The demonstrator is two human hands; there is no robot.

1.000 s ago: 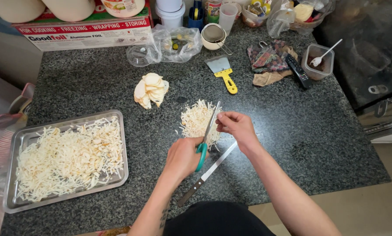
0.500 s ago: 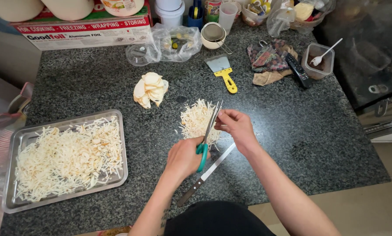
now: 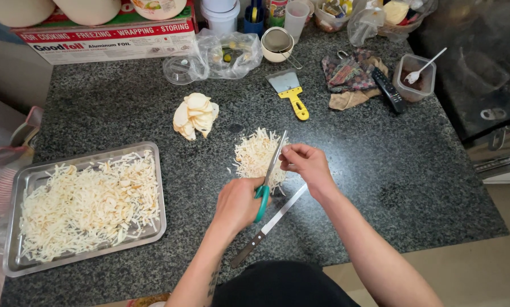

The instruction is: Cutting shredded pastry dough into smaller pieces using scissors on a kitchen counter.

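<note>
Little moved since the earlier frames: both hands in nearly the same spot over the small heap, scissor blades a touch more upright. Dark speckled stone desk [image 3: 152,108] across the whole view. At its left edge, a metal tray [image 3: 16,258] heaped with pale cut strips [image 3: 87,202]. Along the far edge, a long red-and-white foil box [image 3: 107,41], a clear plastic bag [image 3: 226,54], cups and tubs. Nearer the middle, a stack of pale round slices [image 3: 195,115]; to its right, a scraper with a yellow handle [image 3: 289,91]. Further right, a patterned cloth [image 3: 351,74] and a clear tub with a white spoon [image 3: 417,77]. At centre, a small heap of cut strips [image 3: 255,156]. Left hand [image 3: 238,202] closed round the teal handles of the scissors [image 3: 269,170], blades pointing away over the heap. Right hand [image 3: 306,165] pinched shut just beside the blades, on what cannot be told. Under both wrists, flat on the desk, a long knife [image 3: 269,224].
</note>
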